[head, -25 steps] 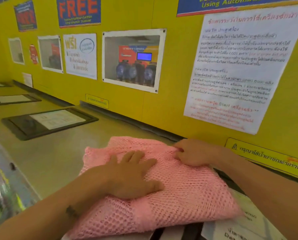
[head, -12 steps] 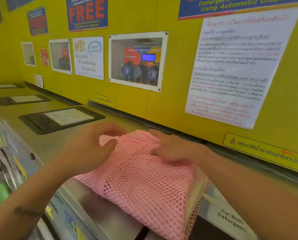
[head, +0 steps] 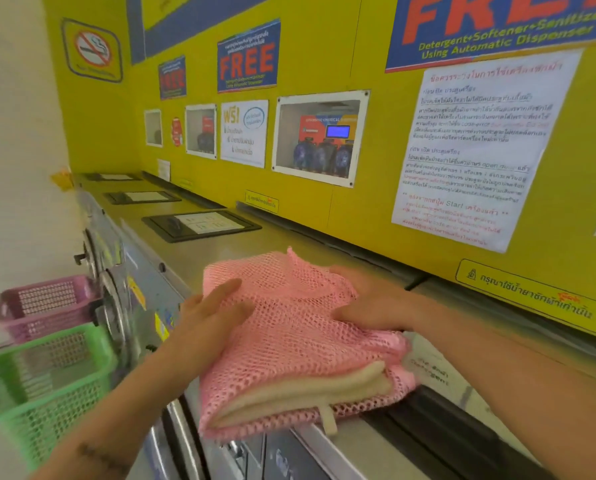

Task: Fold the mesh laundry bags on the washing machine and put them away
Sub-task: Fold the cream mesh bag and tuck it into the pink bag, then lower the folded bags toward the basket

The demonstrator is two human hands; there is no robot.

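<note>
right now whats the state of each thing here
pink mesh bag: folded, on washer top, near edge overhanging
left hand: open, flat against bag's left side
right hand: open, pressing down on bag
green basket: upright, contents unclear
pink basket: upright, behind green one

Bare forearms, tattooed left forearm (head: 97, 457)

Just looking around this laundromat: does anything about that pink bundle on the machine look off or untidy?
Slightly. The folded pink mesh bag juts past the washing machine top's front edge, a cream strap dangles from its near end, and its far corner pokes up. Both hands rest on it.
</note>
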